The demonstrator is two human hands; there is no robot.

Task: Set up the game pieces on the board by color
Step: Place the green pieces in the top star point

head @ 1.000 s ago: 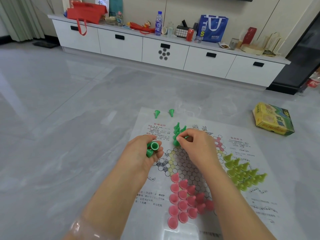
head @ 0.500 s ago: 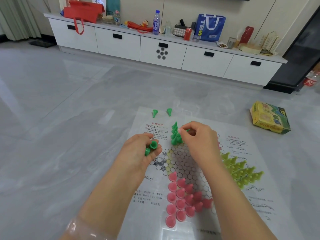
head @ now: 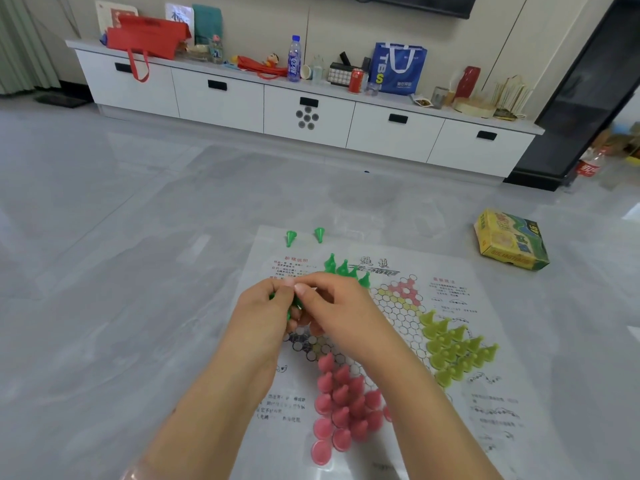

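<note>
From the head camera, a paper game board (head: 450, 306) lies flat on a glossy grey tiled floor (head: 121, 271), with a yellow box (head: 512, 240) well to its right and a long white cabinet (head: 304, 105) cluttered with bags and bottles along the far wall. Pink pieces (head: 343, 407) fill the near corner, yellow-green pieces (head: 453, 348) the right, and a few green pieces (head: 346, 270) stand at the far corner, with two more lying on the sheet's far edge. The left hand (head: 263, 317) is curled around loose green pieces over the board's left part, and the right hand (head: 339, 313) touches it, fingertips pinching at one.

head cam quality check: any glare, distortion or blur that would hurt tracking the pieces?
Head view: daylight glare streaks the glossy floor at left; wide-angle bending bows the cabinet line; the hands are slightly soft and cover most of the green pieces they hold; pink pieces and yellow-green pieces read clearly, the board print is soft.
</note>
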